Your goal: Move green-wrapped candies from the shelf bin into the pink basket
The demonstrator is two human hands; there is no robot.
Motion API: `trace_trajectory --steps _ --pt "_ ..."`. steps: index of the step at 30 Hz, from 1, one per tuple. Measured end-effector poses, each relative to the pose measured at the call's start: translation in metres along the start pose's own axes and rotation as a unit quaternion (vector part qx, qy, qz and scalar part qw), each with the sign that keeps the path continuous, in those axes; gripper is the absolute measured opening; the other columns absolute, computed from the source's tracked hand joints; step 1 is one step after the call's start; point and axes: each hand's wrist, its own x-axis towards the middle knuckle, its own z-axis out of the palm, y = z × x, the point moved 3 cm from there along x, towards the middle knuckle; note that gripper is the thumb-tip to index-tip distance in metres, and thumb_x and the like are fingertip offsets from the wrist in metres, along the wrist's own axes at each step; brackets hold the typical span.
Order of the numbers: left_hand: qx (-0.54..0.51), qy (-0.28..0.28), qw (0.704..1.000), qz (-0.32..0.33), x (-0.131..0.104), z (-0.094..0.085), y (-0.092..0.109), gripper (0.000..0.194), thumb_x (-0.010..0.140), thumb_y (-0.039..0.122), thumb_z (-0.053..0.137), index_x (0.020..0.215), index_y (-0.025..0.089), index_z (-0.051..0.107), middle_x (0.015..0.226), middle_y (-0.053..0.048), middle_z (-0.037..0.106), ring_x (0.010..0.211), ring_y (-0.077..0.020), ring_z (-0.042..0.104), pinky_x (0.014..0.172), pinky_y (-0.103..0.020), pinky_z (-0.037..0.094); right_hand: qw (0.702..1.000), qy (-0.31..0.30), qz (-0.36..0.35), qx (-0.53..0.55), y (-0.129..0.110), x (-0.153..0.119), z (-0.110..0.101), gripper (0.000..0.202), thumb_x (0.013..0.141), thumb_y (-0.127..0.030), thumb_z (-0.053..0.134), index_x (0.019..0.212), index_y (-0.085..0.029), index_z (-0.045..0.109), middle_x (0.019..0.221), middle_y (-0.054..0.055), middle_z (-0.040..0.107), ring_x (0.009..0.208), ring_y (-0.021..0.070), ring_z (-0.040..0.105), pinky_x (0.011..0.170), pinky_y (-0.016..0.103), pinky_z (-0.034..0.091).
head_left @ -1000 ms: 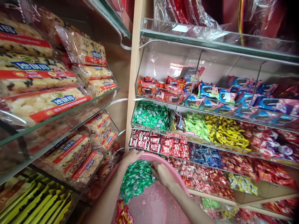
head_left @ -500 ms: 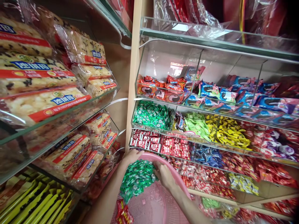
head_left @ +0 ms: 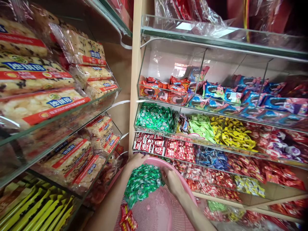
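A pink mesh basket [head_left: 160, 221] is tilted in front of me. A heap of green-wrapped candies [head_left: 141, 184] lies against its far side, and a few red-and-yellow packets [head_left: 127, 218] lie lower left. My left hand [head_left: 137, 161] is closed over the basket's far left rim, its thumb side toward me. Inside the rim on the right, my right hand [head_left: 171, 179] is bent down at the edge of the green candies. Its fingertips are partly hidden, so I cannot make out whether they hold any candy.
A clear bin of the same green candies [head_left: 156, 118] is just beyond the basket. Shelves of yellow candies [head_left: 233, 133], red packets [head_left: 149, 143] and blue snack packs [head_left: 214, 91] stretch right. Bagged sachima [head_left: 64, 99] fills glass-edged shelves on the left. A wooden post [head_left: 136, 80] stands between.
The view has shifted slightly, so the shelves appear a little further left. My right hand has moved slightly right and down; my left hand stays on the rim.
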Motion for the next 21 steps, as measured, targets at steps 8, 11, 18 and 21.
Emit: trace_trajectory --steps 8,11,18,21 --pt "0.004 0.005 1.000 0.003 -0.002 -0.001 0.001 0.068 0.085 0.067 0.023 0.093 0.023 0.074 0.107 -0.011 0.073 0.102 -0.0293 0.066 0.083 -0.033 0.048 0.994 -0.060 0.026 -0.090 -0.015 -0.006 -0.003 0.021 0.091 -0.025 0.052 0.110 -0.016 0.056 0.099 0.010 0.069 0.092 0.0221 0.065 0.070 0.026 0.040" --pt "0.006 0.009 1.000 0.013 -0.002 -0.001 0.003 0.068 0.085 0.067 0.023 0.091 0.022 0.074 0.105 -0.012 0.073 0.101 -0.0289 0.067 0.082 -0.033 0.047 0.987 -0.097 -0.020 -0.125 -0.020 -0.012 0.002 0.031 0.085 -0.028 0.061 0.115 -0.018 0.056 0.106 0.010 0.067 0.093 0.0234 0.065 0.071 0.028 0.042" --pt "0.008 -0.002 1.000 0.015 -0.002 0.001 0.007 0.067 0.085 0.068 0.025 0.089 0.023 0.074 0.101 -0.011 0.074 0.099 -0.0287 0.067 0.082 -0.033 0.048 0.978 -0.081 -0.059 -0.182 -0.013 -0.019 0.015 0.030 0.085 -0.018 0.054 0.116 -0.016 0.057 0.104 0.011 0.067 0.090 0.0224 0.065 0.071 0.028 0.043" --pt "0.007 -0.004 1.000 0.015 -0.002 0.000 0.007 0.067 0.085 0.068 0.025 0.089 0.023 0.074 0.102 -0.011 0.074 0.100 -0.0287 0.067 0.082 -0.033 0.048 0.984 -0.059 -0.039 -0.163 -0.018 -0.016 0.005 0.018 0.088 -0.017 0.048 0.102 -0.018 0.060 0.098 0.008 0.069 0.081 0.0189 0.066 0.065 0.025 0.040"
